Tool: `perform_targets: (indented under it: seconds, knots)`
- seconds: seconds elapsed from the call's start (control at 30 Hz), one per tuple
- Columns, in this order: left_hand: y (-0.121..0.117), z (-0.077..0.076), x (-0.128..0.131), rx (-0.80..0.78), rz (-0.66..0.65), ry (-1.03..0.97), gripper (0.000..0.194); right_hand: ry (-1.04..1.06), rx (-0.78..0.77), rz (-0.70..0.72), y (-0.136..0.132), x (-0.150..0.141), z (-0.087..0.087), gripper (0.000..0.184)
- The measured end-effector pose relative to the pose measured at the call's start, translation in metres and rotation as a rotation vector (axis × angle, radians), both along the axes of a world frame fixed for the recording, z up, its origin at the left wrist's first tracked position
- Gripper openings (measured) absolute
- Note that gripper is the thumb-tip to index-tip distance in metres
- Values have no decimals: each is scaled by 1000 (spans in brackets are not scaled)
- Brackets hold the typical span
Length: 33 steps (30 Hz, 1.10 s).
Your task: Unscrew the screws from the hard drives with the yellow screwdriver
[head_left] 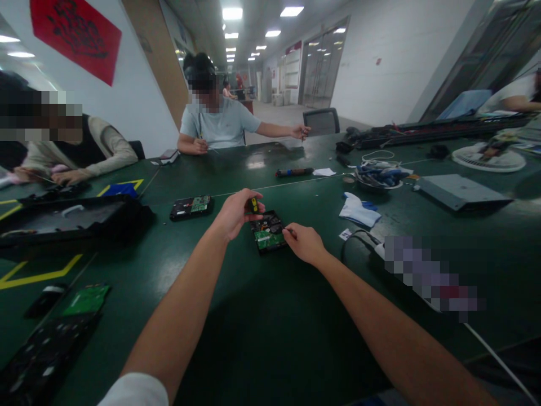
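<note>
A hard drive [270, 235] lies on the green table in front of me, its green circuit board facing up at the near end. Above its far left corner, my left hand [237, 213] grips a screwdriver [254, 205] by its yellow-and-black handle; the shaft is hidden. My right hand [305, 242] is closed at the drive's right edge, with thumb and forefinger pinched against it. To the left of my left hand lies a second hard drive [191, 207], also board side up.
At left sit a black tray-like casing [71, 217] and more circuit-board parts [87, 299]. A glove [359, 210], a bowl of cables [379, 173], a grey metal box [462, 192] and a power strip [422, 276] lie right. Co-workers sit across and left. An electric screwdriver [295, 172] lies beyond.
</note>
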<state>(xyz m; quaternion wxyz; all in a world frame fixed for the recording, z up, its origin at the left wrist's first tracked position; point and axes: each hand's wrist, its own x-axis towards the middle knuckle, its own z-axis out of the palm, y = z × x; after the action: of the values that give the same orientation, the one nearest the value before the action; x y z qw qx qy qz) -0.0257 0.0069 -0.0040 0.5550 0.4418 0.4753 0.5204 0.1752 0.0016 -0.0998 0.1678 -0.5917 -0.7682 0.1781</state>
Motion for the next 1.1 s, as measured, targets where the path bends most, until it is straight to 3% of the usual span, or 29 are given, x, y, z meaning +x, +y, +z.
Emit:
perform_targets:
  seconds: [0.13, 0.27, 0.53, 0.67, 0.73, 0.83, 0.93, 1.1]
  knots:
    - [2, -1, -1, -76, 19, -101, 15, -3, 1, 4, 0, 1, 0, 27]
    - [3, -2, -4, 20, 117, 8, 18, -10, 2, -1, 0, 1, -1, 27]
    - [3, 0, 0, -91, 34, -111, 16, -50, 19, -22, 1, -1, -3, 29]
    - [4, -3, 1, 11, 142, -1, 20, -48, 16, -11, 2, 0, -4, 31]
    - [3, -3, 2, 29, 134, 32, 20, -49, 13, -7, 2, 0, -4, 31]
    - [0, 0, 3, -88, 21, -101, 16, -47, 9, -2, 1, 0, -3, 30]
    - [0, 1, 4, -167, 23, -222, 13, -52, 13, -4, 1, -1, -3, 30]
    - [0, -1, 4, -6, 80, -63, 16, -50, 9, -8, 0, -2, -2, 29]
